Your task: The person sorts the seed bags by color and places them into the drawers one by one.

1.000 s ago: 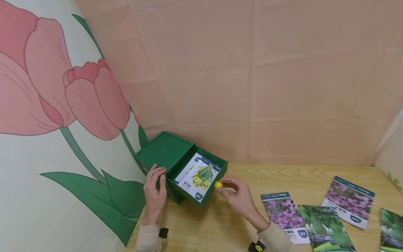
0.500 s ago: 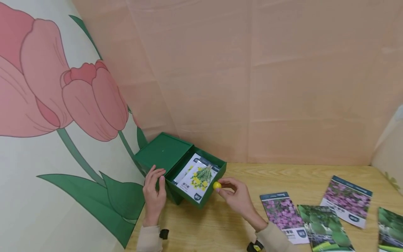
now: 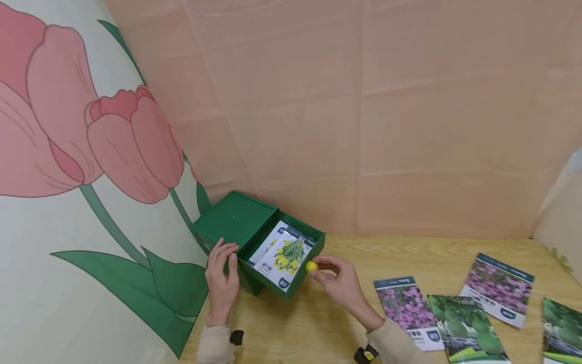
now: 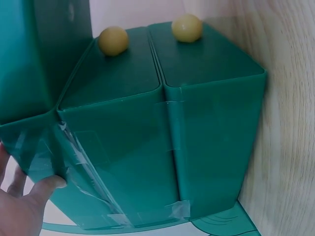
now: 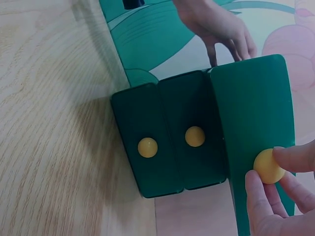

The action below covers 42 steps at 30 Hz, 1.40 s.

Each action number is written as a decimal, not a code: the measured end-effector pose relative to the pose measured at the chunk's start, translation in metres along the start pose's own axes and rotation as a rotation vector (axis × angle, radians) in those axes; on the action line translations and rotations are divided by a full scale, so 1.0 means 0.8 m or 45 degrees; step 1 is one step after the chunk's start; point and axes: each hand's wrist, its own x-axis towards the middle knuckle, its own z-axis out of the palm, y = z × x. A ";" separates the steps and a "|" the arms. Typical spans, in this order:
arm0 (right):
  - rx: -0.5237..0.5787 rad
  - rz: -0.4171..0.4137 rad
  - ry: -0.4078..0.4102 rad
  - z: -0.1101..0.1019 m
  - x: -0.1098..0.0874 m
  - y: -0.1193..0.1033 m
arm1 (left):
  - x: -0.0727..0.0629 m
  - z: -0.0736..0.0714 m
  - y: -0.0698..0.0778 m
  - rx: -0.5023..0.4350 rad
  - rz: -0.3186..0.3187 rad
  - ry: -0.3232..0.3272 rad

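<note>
A green drawer cabinet [image 3: 236,220] stands against the walls, its top drawer [image 3: 291,293] pulled out. Inside the drawer lie seed packets [image 3: 284,260], the upper one printed with yellow flowers. My right hand [image 3: 341,283] pinches the round yellow knob [image 3: 311,266] on the drawer front; the right wrist view shows thumb and fingers around this knob [image 5: 268,166]. My left hand [image 3: 223,278] touches the cabinet's near side, fingers mostly extended over the top edge. In the left wrist view, the left thumb [image 4: 49,186] lies against the taped green side.
Two lower drawers with yellow knobs [image 5: 147,147] are closed below. Several seed packets lie on the wooden table [image 3: 409,258] to the right: pink-flower packets [image 3: 406,308] and green-fruit packets [image 3: 470,326]. A tulip-printed wall [image 3: 136,146] borders the left, a pinkish sheet [image 3: 364,126] the back.
The head view has shifted slightly, so the scene slides a little to the left. Both hands keep their places, and the drawer stays pulled out by about the same amount.
</note>
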 end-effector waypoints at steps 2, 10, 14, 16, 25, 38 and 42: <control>-0.007 -0.001 -0.001 0.001 0.001 0.000 | 0.001 0.000 0.001 -0.009 -0.002 0.000; -0.016 -0.010 -0.005 0.002 0.004 0.000 | 0.001 0.000 -0.001 -0.005 -0.007 -0.010; -0.022 -0.014 -0.013 0.002 0.006 0.001 | 0.000 0.000 -0.003 0.001 -0.010 -0.004; -0.029 -0.009 -0.014 0.003 0.007 0.001 | 0.000 0.000 -0.004 0.003 -0.012 -0.001; -0.053 0.001 -0.011 0.006 0.007 -0.004 | -0.002 -0.001 -0.005 0.007 -0.006 -0.001; -0.062 0.002 -0.019 0.014 0.012 -0.007 | -0.001 -0.002 -0.005 -0.014 0.023 -0.012; -0.081 0.002 -0.007 0.016 0.013 -0.008 | -0.002 -0.003 -0.005 -0.013 0.026 -0.021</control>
